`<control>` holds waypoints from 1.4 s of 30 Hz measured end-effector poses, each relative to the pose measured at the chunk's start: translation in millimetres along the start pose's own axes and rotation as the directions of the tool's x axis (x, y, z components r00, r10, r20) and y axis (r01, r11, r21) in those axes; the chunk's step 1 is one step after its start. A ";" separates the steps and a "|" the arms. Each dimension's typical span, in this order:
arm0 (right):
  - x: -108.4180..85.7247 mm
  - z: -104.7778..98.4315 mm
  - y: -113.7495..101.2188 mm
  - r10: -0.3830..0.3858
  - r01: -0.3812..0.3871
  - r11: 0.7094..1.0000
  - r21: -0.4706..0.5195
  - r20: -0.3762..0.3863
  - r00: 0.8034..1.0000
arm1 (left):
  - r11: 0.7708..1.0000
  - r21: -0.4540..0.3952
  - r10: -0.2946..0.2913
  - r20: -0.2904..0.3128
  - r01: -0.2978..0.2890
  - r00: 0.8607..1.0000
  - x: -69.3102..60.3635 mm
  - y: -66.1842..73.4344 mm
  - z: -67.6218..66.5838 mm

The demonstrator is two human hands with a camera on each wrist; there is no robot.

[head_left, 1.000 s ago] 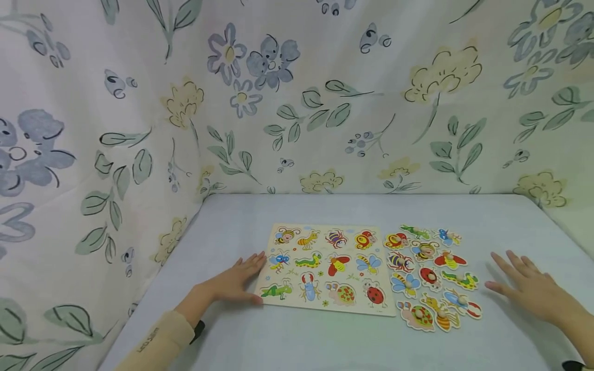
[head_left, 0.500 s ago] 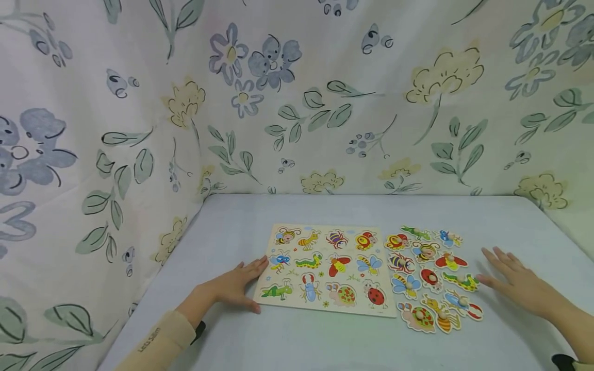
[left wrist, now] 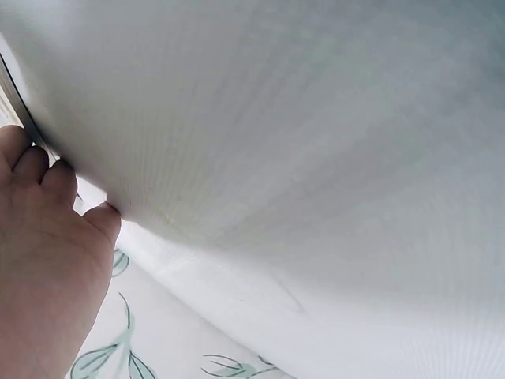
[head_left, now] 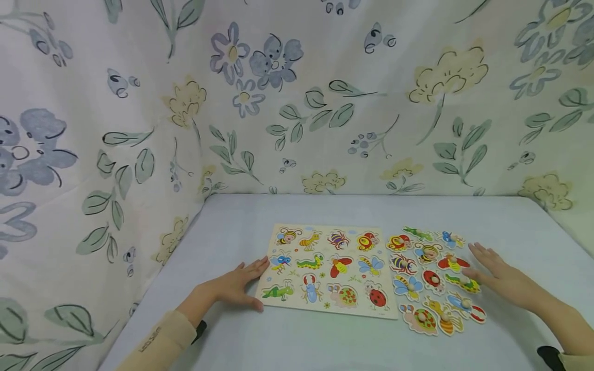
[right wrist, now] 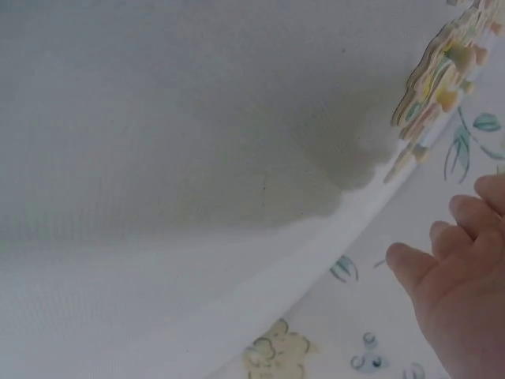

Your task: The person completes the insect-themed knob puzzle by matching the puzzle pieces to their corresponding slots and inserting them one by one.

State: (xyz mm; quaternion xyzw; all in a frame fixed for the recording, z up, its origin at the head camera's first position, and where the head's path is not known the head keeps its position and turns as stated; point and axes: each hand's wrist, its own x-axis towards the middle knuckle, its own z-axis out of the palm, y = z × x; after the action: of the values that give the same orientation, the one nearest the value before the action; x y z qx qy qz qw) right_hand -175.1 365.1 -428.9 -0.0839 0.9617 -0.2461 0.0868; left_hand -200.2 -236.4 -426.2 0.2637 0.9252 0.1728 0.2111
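A flat wooden peg puzzle board (head_left: 320,275) printed with several insects lies on the table. My left hand (head_left: 237,287) rests at its left edge, fingers extended, thumb by the near left corner. In the left wrist view that hand (left wrist: 51,253) shows beside the board's thin edge. Knobbed insect pieces lie grouped right of the board, among them a ladybug (head_left: 432,281), a snail (head_left: 419,319) and a green caterpillar (head_left: 457,281). Over the group's right side hovers my right hand (head_left: 506,281), fingers extended and holding nothing. Its thumb partly covers the caterpillar; whether they touch, I cannot tell.
The white-covered table (head_left: 325,345) extends in front of the board and pieces. Behind it and at the sides hangs a flowered curtain (head_left: 297,154). In the right wrist view the pieces (right wrist: 442,87) appear edge-on, some standing close together.
My right hand has moved left, from beside the insect pieces to over their right side. The left hand stays by the board's edge with only slight movement. The pieces lie as before.
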 end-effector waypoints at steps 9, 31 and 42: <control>13.2 0.3 -14.5 -0.063 0.063 0.998 -0.030 0.002 0.998 | 1.000 -0.025 -0.018 0.001 0.018 1.000 1.8 -3.5 1.2; 48.9 3.4 -39.4 -0.180 0.185 0.972 0.146 -0.051 0.982 | 1.000 -0.015 -0.018 -0.001 0.018 1.000 2.6 -7.9 5.5; 61.9 10.0 -47.3 0.021 -0.015 0.919 0.394 -0.009 1.000 | 1.000 -0.018 -0.022 0.017 0.022 1.000 5.3 -5.5 3.5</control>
State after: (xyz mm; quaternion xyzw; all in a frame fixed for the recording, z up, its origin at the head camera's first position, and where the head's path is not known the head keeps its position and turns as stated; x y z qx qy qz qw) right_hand -227.5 307.0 -422.3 -0.0543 0.8937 -0.4344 0.0981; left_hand -204.9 -237.1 -433.2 0.2530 0.9246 0.1765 0.2233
